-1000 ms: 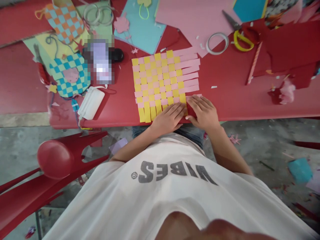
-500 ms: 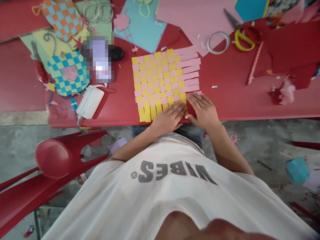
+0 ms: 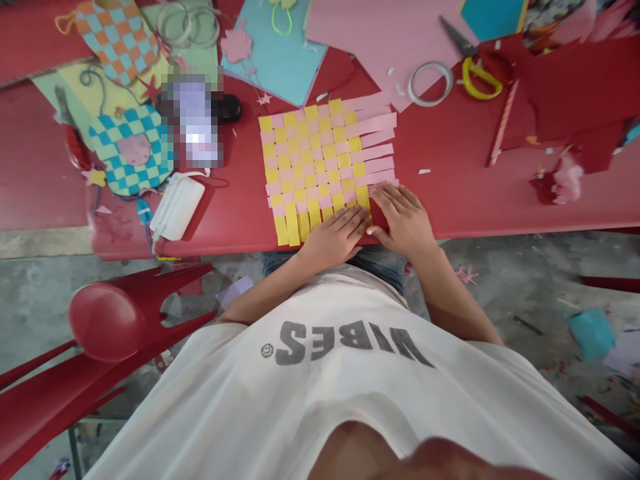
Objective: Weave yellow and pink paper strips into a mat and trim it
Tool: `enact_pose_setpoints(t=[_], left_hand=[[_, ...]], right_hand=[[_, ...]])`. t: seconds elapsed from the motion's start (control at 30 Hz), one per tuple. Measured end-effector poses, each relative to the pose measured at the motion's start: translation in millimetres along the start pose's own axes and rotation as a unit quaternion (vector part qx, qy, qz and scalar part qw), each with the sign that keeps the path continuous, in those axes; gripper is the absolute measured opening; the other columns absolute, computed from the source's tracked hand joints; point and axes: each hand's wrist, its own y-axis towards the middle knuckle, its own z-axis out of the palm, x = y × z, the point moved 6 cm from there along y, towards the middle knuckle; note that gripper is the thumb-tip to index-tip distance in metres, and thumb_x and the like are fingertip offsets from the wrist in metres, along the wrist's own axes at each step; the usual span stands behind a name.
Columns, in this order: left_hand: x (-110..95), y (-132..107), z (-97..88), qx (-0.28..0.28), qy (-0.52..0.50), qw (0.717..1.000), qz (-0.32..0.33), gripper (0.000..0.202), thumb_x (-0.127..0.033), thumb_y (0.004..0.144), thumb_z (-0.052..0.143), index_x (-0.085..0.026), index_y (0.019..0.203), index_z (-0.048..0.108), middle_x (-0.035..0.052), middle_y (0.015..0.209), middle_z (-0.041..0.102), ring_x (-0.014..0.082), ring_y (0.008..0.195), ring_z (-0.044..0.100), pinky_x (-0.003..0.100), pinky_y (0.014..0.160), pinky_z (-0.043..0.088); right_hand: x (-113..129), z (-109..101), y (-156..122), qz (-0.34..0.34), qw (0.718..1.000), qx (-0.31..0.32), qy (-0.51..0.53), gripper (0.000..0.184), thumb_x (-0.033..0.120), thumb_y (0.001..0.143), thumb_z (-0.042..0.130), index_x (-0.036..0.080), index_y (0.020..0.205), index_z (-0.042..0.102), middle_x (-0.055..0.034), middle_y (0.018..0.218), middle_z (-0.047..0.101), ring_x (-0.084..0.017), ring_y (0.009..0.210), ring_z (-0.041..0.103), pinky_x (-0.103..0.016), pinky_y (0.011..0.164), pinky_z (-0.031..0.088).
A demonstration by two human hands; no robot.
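Observation:
A mat woven from pink and yellow paper strips (image 3: pixel 313 155) lies flat near the front edge of the red table (image 3: pixel 240 213). Loose yellow strip ends point toward me, and loose pink ends stick out on the right. My left hand (image 3: pixel 336 235) rests flat on the mat's lower right part, its fingers stretched out over the yellow ends. At the lower right corner, my right hand (image 3: pixel 404 217) lies with fingers extended over the lowest pink strip ends, thumb apart and close to the left fingertips. Whatever lies under the fingers is hidden.
Scissors with yellow handles (image 3: pixel 481 79), a tape roll (image 3: pixel 430 84) and a striped pencil (image 3: pixel 503 123) lie at the back right. At left are a white power bank (image 3: pixel 177 207), a blue-green woven pouch (image 3: pixel 133 150) and a blurred-out phone. A red chair (image 3: pixel 107 320) stands at left.
The whole view has shifted slightly, with the table's things a little further left. Both hands stay in nearly the same place on the mat.

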Motion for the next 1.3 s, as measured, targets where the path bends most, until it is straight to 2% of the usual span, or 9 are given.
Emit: enact_pose_setpoints(t=[0.27,0.4,0.57,0.67,0.73,0.83,0.93,1.13,1.3], left_hand=[[-4,3,-3.7,-0.026,0.016,1.0,-0.001,0.062,-0.035,0.116,0.068,-0.006,0.17,0.064,0.0229,0.182,0.059,0.0401,0.173,0.055,0.061,0.149,0.041],[-11,6,-7.3,-0.04,0.025,0.999,-0.017,0.057,-0.028,0.116,0.067,-0.009,0.169,0.066,0.0223,0.179,0.063,0.0391,0.173,0.055,0.066,0.147,0.043],[-16,7,-8.1,-0.039,0.039,0.998,-0.028,0.048,-0.023,0.12,0.057,-0.015,0.166,0.07,0.0181,0.17,0.071,0.0351,0.162,0.065,0.063,0.141,0.049],[-17,4,-8.6,-0.03,0.039,0.998,-0.032,0.047,-0.021,0.121,0.054,-0.018,0.165,0.07,0.0161,0.165,0.075,0.0327,0.147,0.072,0.057,0.129,0.056],[-19,1,-9.7,-0.032,0.041,0.998,-0.027,0.045,-0.02,0.122,0.051,-0.019,0.162,0.072,0.0147,0.163,0.076,0.0319,0.141,0.073,0.055,0.121,0.058],[-20,-4,-9.2,-0.039,0.034,0.998,-0.019,0.042,-0.021,0.123,0.049,-0.02,0.156,0.076,0.0121,0.157,0.08,0.0307,0.135,0.074,0.053,0.114,0.058],[-17,-6,-6.0,-0.042,0.003,0.999,-0.022,0.038,-0.024,0.122,0.054,-0.024,0.151,0.079,0.0103,0.152,0.082,0.0301,0.133,0.074,0.052,0.114,0.057],[-12,-6,-3.9,-0.059,-0.04,0.997,-0.036,0.03,-0.022,0.122,0.057,-0.025,0.133,0.085,0.0069,0.145,0.086,0.0275,0.132,0.074,0.05,0.111,0.056],[-5,-2,-9.3,-0.098,-0.075,0.99,-0.073,0.029,-0.024,0.123,0.058,-0.024,0.119,0.086,0.004,0.135,0.09,0.0252,0.125,0.079,0.047,0.108,0.058]], right_hand=[[3,-1,-2,-0.007,1.0,-0.019,-0.014,0.086,0.076,0.122,0.041,0.02,0.187,0.04,-0.0202,0.178,0.062,-0.042,0.173,0.052,-0.063,0.143,0.039],[0,-1,-6,0.001,0.999,-0.044,-0.001,0.086,0.08,0.121,0.039,0.023,0.185,0.042,-0.0196,0.176,0.064,-0.043,0.168,0.058,-0.064,0.138,0.044],[-12,-11,-20,0.046,0.984,-0.168,0.04,0.077,0.08,0.12,0.036,0.029,0.173,0.056,-0.0178,0.164,0.073,-0.043,0.15,0.072,-0.064,0.123,0.058],[-17,-20,-26,0.075,0.964,-0.24,0.084,0.062,0.071,0.121,0.039,0.03,0.158,0.068,-0.0172,0.157,0.074,-0.042,0.146,0.073,-0.066,0.121,0.059],[-20,-24,-27,0.103,0.955,-0.26,0.102,0.053,0.063,0.122,0.042,0.03,0.149,0.072,-0.0184,0.155,0.072,-0.042,0.146,0.071,-0.069,0.121,0.058],[-25,-27,-24,0.155,0.95,-0.248,0.107,0.05,0.062,0.118,0.048,0.029,0.144,0.075,-0.0196,0.147,0.073,-0.045,0.142,0.071,-0.073,0.121,0.057],[-28,-27,-18,0.178,0.952,-0.224,0.107,0.047,0.064,0.113,0.056,0.029,0.136,0.077,-0.0177,0.134,0.077,-0.044,0.131,0.074,-0.071,0.117,0.06],[-30,-22,-12,0.184,0.957,-0.19,0.118,0.039,0.062,0.108,0.063,0.029,0.122,0.077,-0.0131,0.113,0.08,-0.036,0.102,0.077,-0.059,0.098,0.066],[-25,-16,-13,0.164,0.965,-0.186,0.087,0.031,0.055,0.11,0.062,0.028,0.115,0.075,-0.0094,0.101,0.082,-0.034,0.097,0.078,-0.057,0.1,0.061]])
